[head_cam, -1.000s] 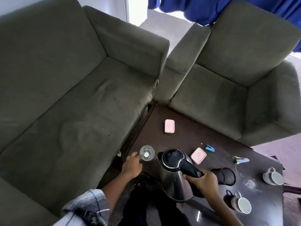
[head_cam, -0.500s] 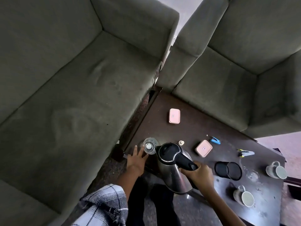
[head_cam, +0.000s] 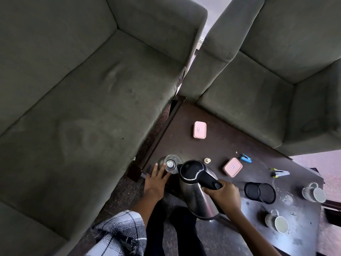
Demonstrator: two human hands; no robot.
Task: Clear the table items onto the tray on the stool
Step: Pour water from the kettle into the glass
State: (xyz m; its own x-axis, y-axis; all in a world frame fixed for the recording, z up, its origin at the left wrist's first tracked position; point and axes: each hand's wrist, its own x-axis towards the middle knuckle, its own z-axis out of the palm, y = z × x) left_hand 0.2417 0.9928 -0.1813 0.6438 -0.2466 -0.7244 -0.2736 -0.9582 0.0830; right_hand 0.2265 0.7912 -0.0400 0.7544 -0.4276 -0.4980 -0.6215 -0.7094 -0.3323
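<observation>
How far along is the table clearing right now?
Done: nothing that shows; tray and stool are out of view. In hand: right hand grips the kettle; left hand lies open by the clear bottle. Left: two pink boxes, two mugs, mesh holder on the table.

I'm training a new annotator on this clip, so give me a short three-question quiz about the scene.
1. True or false: the right hand grips the kettle by its handle.
2. How many pink boxes lie on the table? A one, B two, C three.
3. Fill in: the clear bottle stands beside the ____ hand.
Key: 1 true; 2 B; 3 left hand.
</observation>
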